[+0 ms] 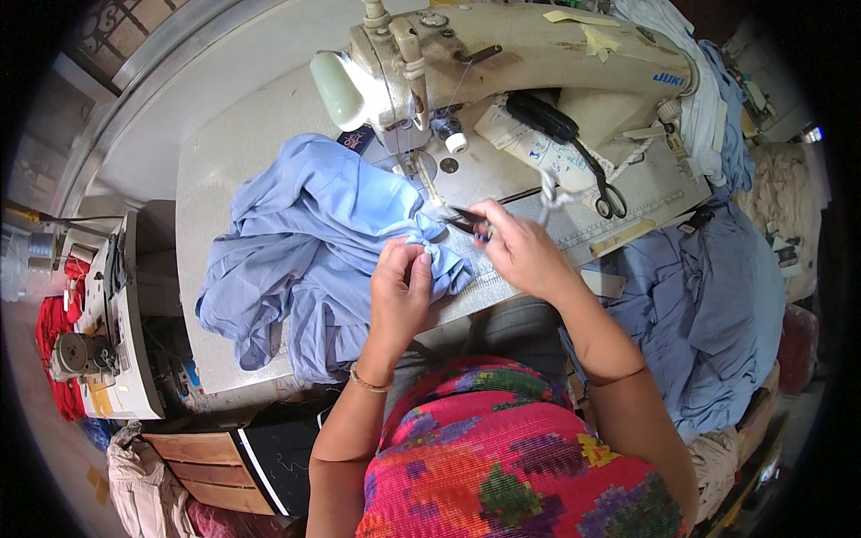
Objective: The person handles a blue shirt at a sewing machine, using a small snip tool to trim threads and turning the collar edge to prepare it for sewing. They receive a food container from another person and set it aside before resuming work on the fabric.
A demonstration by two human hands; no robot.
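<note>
Left hand (399, 287): closed, pinching blue garment (305, 251) edge | right hand (520, 247): gripping thread snips (468, 221) just beyond left fingertips | risk: blades so near the pinched fold could nick cloth or finger.

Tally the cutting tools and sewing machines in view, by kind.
Thread snips, in the right hand: 1
Black-handled scissors on the table: 1
Sewing machines: 2, the cream one ahead and another at the left
Total: 4
</note>
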